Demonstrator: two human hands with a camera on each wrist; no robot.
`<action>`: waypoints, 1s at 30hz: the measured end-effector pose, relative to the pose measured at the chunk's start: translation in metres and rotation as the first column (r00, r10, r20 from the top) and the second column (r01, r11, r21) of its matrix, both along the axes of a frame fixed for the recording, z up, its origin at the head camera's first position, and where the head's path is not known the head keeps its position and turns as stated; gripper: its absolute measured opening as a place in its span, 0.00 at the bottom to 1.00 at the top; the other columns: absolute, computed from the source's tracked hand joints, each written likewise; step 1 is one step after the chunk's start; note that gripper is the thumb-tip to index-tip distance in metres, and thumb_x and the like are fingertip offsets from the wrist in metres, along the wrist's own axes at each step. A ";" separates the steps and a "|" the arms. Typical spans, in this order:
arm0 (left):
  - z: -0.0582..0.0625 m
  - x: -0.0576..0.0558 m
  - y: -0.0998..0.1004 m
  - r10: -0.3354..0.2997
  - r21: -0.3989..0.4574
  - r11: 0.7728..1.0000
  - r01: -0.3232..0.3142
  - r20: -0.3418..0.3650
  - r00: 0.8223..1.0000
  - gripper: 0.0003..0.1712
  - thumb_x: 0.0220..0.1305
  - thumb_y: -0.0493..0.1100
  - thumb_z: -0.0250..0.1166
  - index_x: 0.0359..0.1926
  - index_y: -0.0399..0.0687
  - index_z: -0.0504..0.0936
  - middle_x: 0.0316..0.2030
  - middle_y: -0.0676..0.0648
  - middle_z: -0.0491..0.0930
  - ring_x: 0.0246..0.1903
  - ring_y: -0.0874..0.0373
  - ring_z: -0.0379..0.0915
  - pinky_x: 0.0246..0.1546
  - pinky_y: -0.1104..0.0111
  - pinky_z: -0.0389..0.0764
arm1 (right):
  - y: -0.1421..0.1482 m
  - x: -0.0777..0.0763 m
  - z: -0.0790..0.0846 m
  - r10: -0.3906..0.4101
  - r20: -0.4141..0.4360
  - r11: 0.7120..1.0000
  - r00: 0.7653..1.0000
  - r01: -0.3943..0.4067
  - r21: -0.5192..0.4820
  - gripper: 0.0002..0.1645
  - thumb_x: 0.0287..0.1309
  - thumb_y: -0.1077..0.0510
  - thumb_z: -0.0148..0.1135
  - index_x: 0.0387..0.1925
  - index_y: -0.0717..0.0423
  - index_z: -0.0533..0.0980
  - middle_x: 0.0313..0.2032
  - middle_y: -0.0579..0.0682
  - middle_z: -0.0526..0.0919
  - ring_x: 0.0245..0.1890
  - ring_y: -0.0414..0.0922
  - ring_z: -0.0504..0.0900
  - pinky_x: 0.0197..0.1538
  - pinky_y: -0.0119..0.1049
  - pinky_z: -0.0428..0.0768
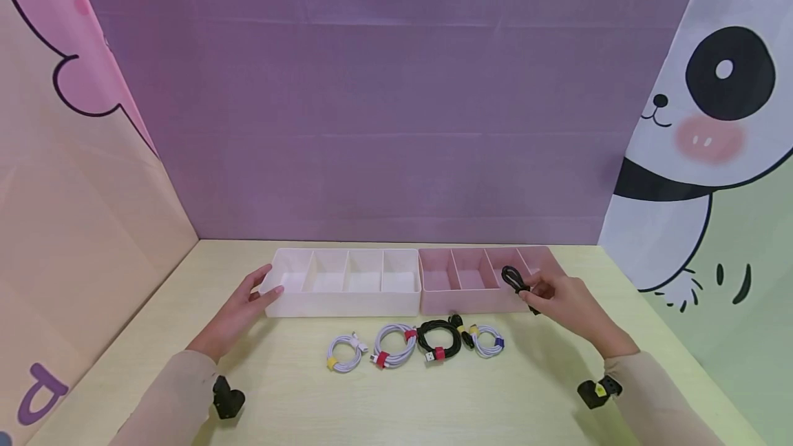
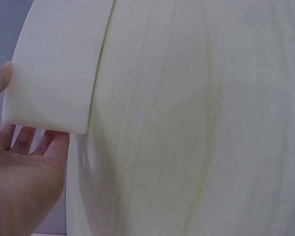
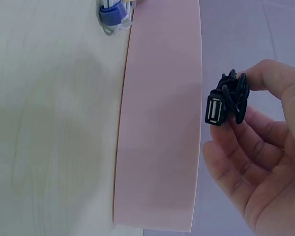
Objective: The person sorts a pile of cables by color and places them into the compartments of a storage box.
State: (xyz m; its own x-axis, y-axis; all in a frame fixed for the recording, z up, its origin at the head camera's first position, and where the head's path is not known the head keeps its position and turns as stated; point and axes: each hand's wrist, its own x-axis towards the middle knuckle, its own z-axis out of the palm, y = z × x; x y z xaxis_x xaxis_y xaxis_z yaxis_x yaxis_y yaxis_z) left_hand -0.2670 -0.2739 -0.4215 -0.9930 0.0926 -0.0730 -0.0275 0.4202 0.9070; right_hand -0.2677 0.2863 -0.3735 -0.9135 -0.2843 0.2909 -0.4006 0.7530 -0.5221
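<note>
In what appears a placing step, the right grip (image 1: 562, 300) pinches a black cable (image 3: 231, 97) over the pink tray (image 1: 473, 302), compartment unclear, and the unclosed left grip (image 1: 240, 303) touches the white tray (image 1: 343, 305); a controlled lowering seems called for.

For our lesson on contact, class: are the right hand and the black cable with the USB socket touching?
Touching. The right wrist view shows the right hand pinching the black cable, its thumb against the coils.
</note>
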 end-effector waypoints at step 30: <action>0.002 0.000 0.001 0.005 -0.001 1.000 -0.005 0.012 1.000 0.56 0.69 0.66 0.59 0.81 0.53 0.35 0.78 0.35 0.33 0.73 0.28 0.36 0.69 0.35 0.49 | -0.005 -0.023 0.010 -0.036 -0.026 0.999 0.999 0.036 0.012 0.12 0.62 0.56 0.69 0.42 0.60 0.81 0.31 0.45 0.83 0.31 0.43 0.79 0.33 0.36 0.79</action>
State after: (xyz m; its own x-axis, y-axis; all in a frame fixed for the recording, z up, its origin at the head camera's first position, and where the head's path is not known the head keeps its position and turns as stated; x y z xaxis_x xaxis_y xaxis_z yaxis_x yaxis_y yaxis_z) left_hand -0.2675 -0.2726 -0.4199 -0.9925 0.0874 -0.0850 -0.0405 0.4209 0.9062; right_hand -0.2908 0.2813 -0.3633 -0.9155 -0.2549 0.3112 -0.3861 0.7738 -0.5021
